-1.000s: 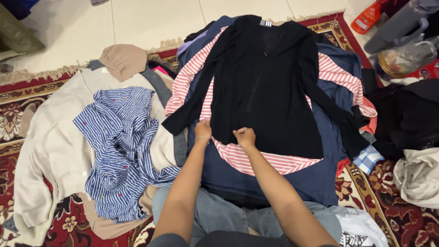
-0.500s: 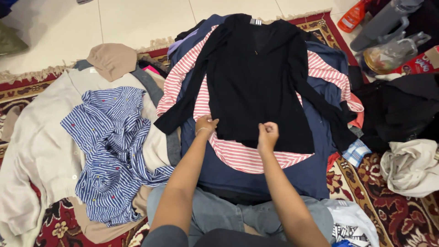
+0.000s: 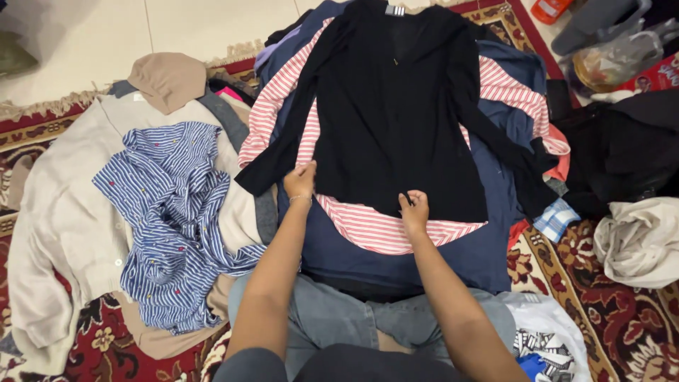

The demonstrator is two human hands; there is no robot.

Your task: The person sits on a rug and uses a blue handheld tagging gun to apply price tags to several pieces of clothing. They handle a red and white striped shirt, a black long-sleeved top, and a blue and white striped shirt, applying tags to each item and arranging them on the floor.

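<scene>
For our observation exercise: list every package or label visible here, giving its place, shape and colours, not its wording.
Neck label: small striped rectangle, black and white, at the black top's collar.
Red package: boxy, red with pale print, top right.
Orange container: rounded, top edge, cut off.

floor: pale tiles [image 3: 212, 21] | covering: red patterned rug [image 3: 622, 318], fringed edge | light: even, indoor

bare forearms, thin bracelet [image 3: 300, 199], blue jeans [image 3: 332, 322]
</scene>
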